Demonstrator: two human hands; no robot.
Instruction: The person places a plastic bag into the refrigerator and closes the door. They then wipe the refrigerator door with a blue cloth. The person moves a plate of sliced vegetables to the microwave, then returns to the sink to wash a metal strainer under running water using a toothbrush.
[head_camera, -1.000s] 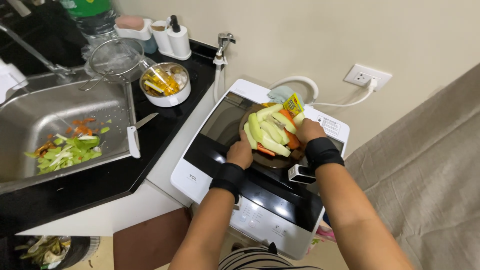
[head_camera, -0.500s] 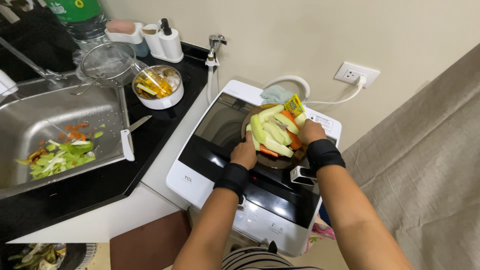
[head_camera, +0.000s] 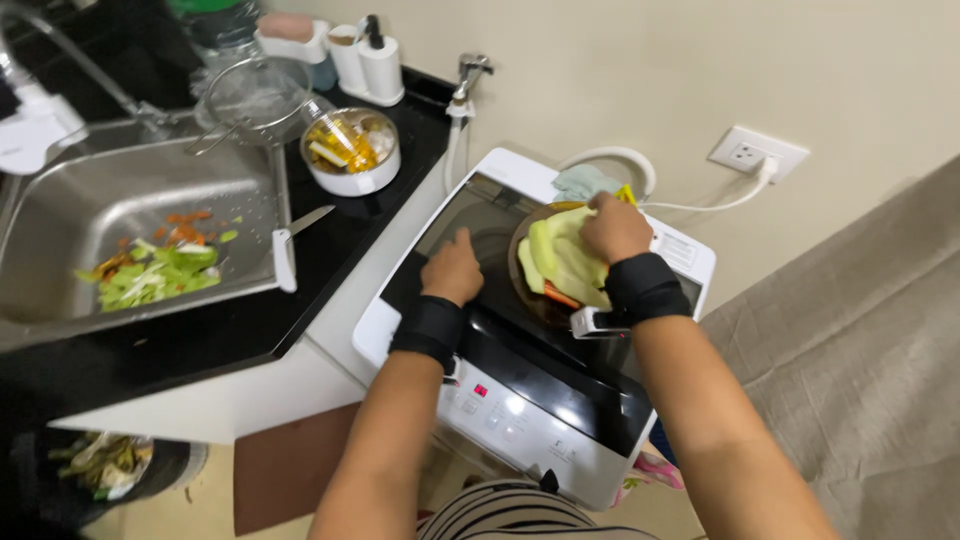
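Note:
A dark brown plate (head_camera: 518, 272) stands on the lid of a white top-loading washing machine (head_camera: 520, 400). It is heaped with pale green vegetable slices (head_camera: 565, 262) and some orange pieces (head_camera: 560, 297). My right hand (head_camera: 615, 226) lies on the far side of the heap, fingers closed over a small yellow packet (head_camera: 627, 191) whose corner sticks out. Left of the plate, my left hand (head_camera: 452, 266) rests on the dark glass lid, fingers curled and holding nothing. Both wrists wear black bands.
Left is a steel sink (head_camera: 60, 215) with vegetable scraps (head_camera: 150, 275), a white-handled knife (head_camera: 290, 250) on its rim, a white bowl (head_camera: 352, 152) of yellow pieces, a strainer (head_camera: 255, 95). A wall socket (head_camera: 755, 155), hose and tap stand behind the machine. A bin (head_camera: 100, 465) sits below.
My left hand has let go of the plate's edge and moved left onto the lid. My right hand has slid over the far side of the vegetables onto the yellow packet.

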